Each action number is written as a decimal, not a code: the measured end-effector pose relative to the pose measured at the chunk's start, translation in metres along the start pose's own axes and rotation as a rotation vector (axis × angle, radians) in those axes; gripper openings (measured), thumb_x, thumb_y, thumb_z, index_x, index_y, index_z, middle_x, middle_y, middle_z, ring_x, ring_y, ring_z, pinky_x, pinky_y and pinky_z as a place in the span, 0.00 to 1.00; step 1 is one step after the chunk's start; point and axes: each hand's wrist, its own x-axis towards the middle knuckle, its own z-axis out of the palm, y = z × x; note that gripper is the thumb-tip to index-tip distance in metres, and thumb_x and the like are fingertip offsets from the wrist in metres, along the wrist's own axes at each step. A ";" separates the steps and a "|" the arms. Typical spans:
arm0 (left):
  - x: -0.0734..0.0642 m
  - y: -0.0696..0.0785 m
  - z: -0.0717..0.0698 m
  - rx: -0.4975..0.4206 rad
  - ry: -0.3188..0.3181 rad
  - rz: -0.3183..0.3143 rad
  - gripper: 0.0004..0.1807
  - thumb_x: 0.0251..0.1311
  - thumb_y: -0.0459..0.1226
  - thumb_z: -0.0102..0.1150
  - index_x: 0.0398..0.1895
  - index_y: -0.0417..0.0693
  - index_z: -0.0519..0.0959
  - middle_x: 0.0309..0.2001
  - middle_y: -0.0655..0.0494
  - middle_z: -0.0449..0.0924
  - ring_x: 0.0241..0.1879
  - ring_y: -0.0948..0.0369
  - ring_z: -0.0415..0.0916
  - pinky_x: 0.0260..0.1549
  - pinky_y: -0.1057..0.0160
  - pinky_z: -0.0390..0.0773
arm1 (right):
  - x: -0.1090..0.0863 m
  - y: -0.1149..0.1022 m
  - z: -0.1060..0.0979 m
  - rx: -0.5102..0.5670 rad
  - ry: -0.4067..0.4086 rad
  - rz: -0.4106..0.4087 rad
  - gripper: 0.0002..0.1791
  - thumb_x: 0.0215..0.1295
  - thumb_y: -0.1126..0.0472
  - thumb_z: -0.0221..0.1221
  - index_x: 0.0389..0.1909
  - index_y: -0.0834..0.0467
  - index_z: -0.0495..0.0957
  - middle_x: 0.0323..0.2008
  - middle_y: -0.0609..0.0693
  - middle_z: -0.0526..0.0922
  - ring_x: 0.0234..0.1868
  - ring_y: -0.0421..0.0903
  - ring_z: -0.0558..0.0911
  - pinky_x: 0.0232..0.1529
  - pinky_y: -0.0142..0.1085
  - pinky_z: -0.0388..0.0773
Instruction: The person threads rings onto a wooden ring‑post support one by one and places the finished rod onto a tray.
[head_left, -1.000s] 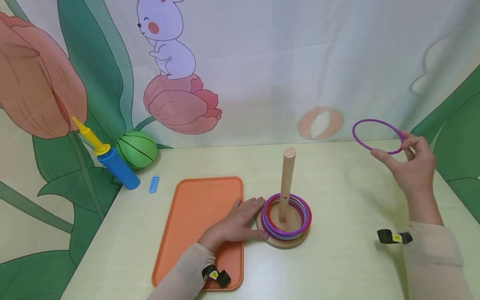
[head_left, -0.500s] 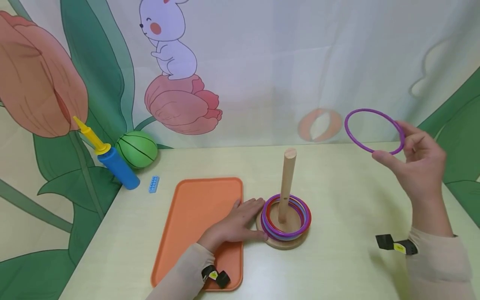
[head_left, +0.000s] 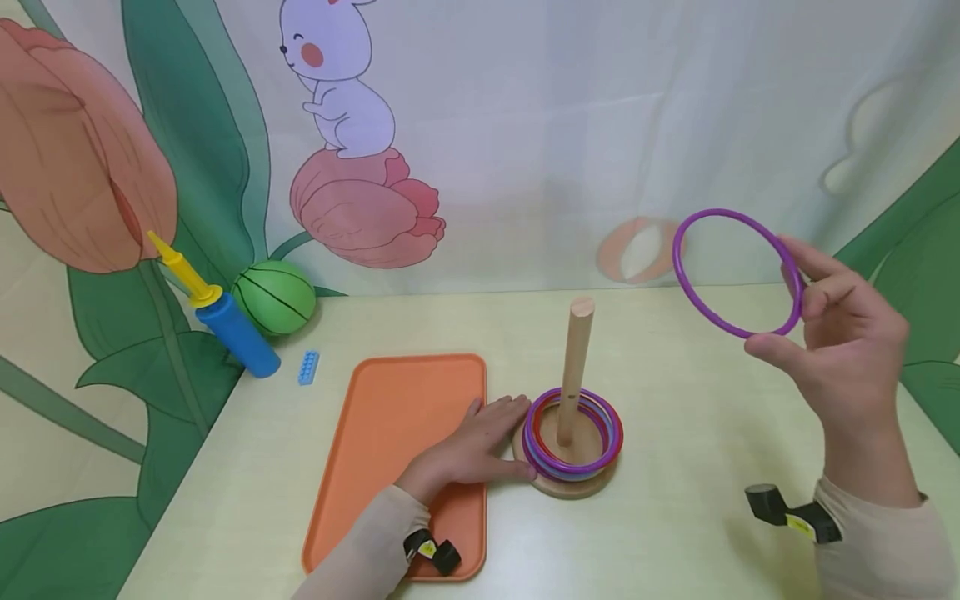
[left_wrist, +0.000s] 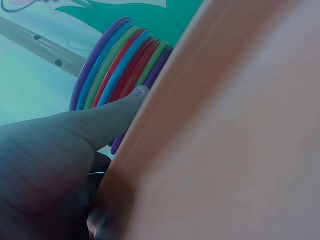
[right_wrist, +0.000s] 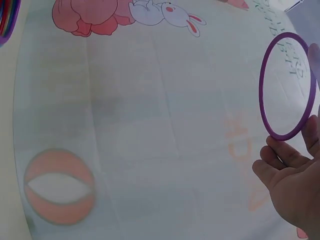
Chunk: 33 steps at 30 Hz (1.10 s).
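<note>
My right hand [head_left: 855, 346] pinches a thin purple ring [head_left: 678, 254] between thumb and fingers, raised over the table's right side and tilted toward the camera. In the right wrist view this ring [right_wrist: 261, 92] stands nearly upright against the curtain. My left hand [head_left: 472, 446] lies with fingers extended beside a wooden ring stand, fingertips and thumb at the left edge of its round base [head_left: 572, 489]. The upright peg [head_left: 576, 358] rises through a stack of coloured rings [head_left: 617, 437]. The left wrist view shows purple, blue, green and red rings [left_wrist: 112, 75], with my thumb beside them.
An orange tray [head_left: 405, 400] lies under my left forearm. At the far left are a blue brick [head_left: 308, 367], a green ball [head_left: 274, 297] and a blue-and-yellow hand pump [head_left: 236, 333]. A printed curtain [head_left: 510, 167] hangs behind the table.
My right hand has come somewhat nearer, and the purple ring in it has shifted left and tipped more upright. The left hand and the stand have stayed in place.
</note>
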 end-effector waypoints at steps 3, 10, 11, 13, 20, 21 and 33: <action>0.000 0.000 -0.001 0.007 0.000 0.001 0.56 0.64 0.60 0.69 0.86 0.48 0.52 0.85 0.55 0.50 0.84 0.53 0.42 0.80 0.42 0.30 | -0.003 -0.004 0.010 0.025 -0.005 -0.018 0.33 0.30 0.79 0.84 0.20 0.76 0.64 0.56 0.71 0.84 0.66 0.62 0.77 0.64 0.38 0.78; 0.000 -0.001 0.000 0.004 -0.002 0.000 0.56 0.64 0.61 0.69 0.86 0.48 0.52 0.85 0.55 0.50 0.84 0.53 0.42 0.80 0.41 0.30 | -0.011 -0.001 0.020 -0.098 -0.070 -0.004 0.35 0.34 0.68 0.88 0.17 0.73 0.64 0.60 0.69 0.83 0.68 0.60 0.77 0.61 0.34 0.80; 0.001 -0.001 0.000 0.004 -0.002 0.001 0.56 0.64 0.61 0.69 0.86 0.48 0.52 0.85 0.55 0.50 0.84 0.53 0.43 0.80 0.41 0.30 | -0.012 -0.001 0.020 -0.114 -0.073 -0.010 0.36 0.34 0.67 0.88 0.16 0.72 0.63 0.60 0.69 0.83 0.68 0.60 0.77 0.62 0.34 0.80; 0.000 -0.001 -0.001 0.001 -0.005 0.004 0.56 0.64 0.61 0.69 0.86 0.49 0.52 0.85 0.55 0.50 0.84 0.53 0.42 0.80 0.41 0.30 | -0.013 -0.002 0.021 -0.132 -0.071 -0.025 0.37 0.34 0.64 0.88 0.15 0.71 0.62 0.60 0.69 0.82 0.67 0.60 0.77 0.63 0.35 0.79; 0.000 0.000 0.000 0.000 -0.006 0.004 0.56 0.64 0.61 0.68 0.86 0.49 0.51 0.85 0.55 0.50 0.84 0.53 0.42 0.80 0.42 0.30 | -0.013 0.000 0.034 -0.119 -0.149 -0.102 0.39 0.35 0.59 0.88 0.10 0.67 0.61 0.57 0.71 0.84 0.65 0.58 0.81 0.68 0.40 0.75; 0.000 0.000 -0.001 -0.003 -0.005 0.005 0.56 0.64 0.61 0.68 0.86 0.49 0.51 0.85 0.55 0.50 0.84 0.53 0.42 0.80 0.42 0.29 | -0.014 0.001 0.036 -0.115 -0.167 -0.110 0.39 0.36 0.58 0.88 0.09 0.67 0.61 0.57 0.72 0.84 0.65 0.58 0.81 0.69 0.40 0.74; 0.000 0.000 -0.001 -0.006 -0.001 0.005 0.56 0.64 0.61 0.68 0.86 0.48 0.52 0.85 0.54 0.50 0.84 0.53 0.42 0.80 0.41 0.29 | -0.023 0.014 0.049 -0.113 -0.205 -0.094 0.34 0.43 0.60 0.86 0.12 0.67 0.65 0.53 0.68 0.87 0.64 0.57 0.82 0.69 0.40 0.75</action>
